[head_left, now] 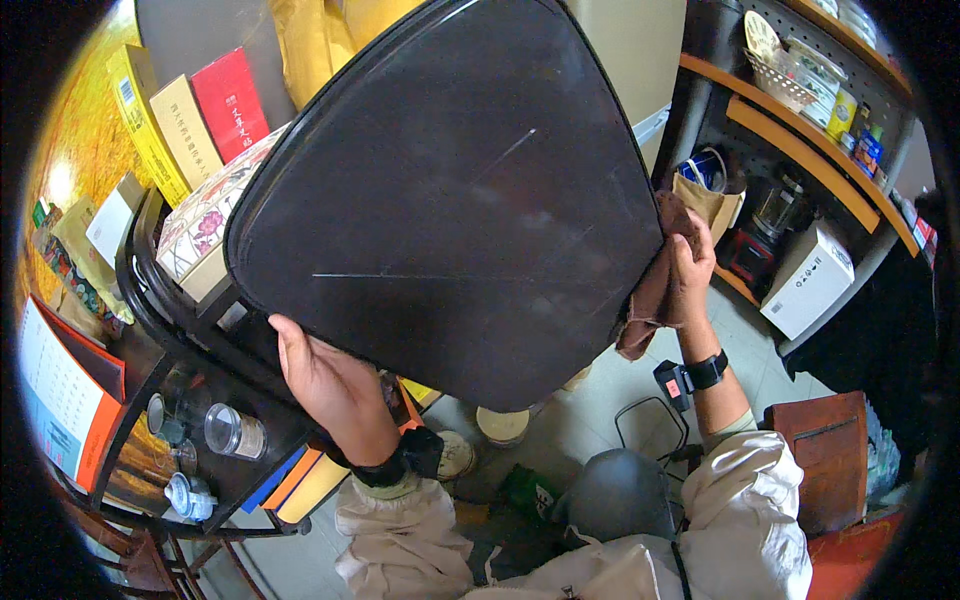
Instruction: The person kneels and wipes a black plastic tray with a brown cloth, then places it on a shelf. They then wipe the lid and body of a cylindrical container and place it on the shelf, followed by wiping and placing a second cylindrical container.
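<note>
Cluttered shelving filled the room: orange-edged wall shelves [800, 140] stood at the right with a white carton [808, 278] and a dark blender [770, 215] on them, and a tiled floor [610, 385] showed below. At the left a dark tiered stand [150, 300] carried a floral box [205, 225], with yellow, tan and red boxes [185, 110] leaning behind it and glass jars [232, 432] on its lower level.

A large black tray [450, 190], roughly triangular with rounded corners, was held up in the air, tilted on edge, its scratched flat face turned toward the camera and covering most of the view. The left hand [325, 375] gripped its lower left rim, fingers curled behind the edge. The right hand [690, 265] was closed around a brown cloth [650, 300], pressing it against the tray's right edge, the cloth hanging down below the palm. Both wrists wore dark bands over pale sleeves.
</note>
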Motion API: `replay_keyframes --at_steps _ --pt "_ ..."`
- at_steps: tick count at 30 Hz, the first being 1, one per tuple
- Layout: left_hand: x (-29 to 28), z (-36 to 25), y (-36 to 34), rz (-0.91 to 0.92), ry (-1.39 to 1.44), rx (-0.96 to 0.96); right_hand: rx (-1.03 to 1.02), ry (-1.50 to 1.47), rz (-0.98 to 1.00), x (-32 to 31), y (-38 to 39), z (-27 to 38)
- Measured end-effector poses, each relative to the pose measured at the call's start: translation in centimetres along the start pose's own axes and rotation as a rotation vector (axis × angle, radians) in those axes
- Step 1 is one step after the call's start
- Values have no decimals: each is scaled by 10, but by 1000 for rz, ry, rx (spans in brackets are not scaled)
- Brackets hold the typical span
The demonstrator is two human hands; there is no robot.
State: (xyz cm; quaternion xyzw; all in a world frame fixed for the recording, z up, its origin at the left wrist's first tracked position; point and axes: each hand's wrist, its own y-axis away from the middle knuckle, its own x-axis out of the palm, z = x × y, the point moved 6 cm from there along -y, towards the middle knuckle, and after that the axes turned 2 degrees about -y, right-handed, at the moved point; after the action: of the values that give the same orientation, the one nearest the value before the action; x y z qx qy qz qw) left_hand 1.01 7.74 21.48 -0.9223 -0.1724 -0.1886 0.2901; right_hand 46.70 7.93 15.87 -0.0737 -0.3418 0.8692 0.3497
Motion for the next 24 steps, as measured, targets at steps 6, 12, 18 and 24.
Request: replay_keyframes --at_steps 6,12,18,24 --pt "9 -3 -3 314 578 -23 162 -76 -114 -13 11 -23" --pt "25 39 21 698 667 -117 341 -291 -181 -23 1 -40" --pt "38 80 48 547 250 -231 -131 388 -91 -8 -13 12" --pt "32 60 50 226 261 -265 -170 85 -181 14 -5 34"
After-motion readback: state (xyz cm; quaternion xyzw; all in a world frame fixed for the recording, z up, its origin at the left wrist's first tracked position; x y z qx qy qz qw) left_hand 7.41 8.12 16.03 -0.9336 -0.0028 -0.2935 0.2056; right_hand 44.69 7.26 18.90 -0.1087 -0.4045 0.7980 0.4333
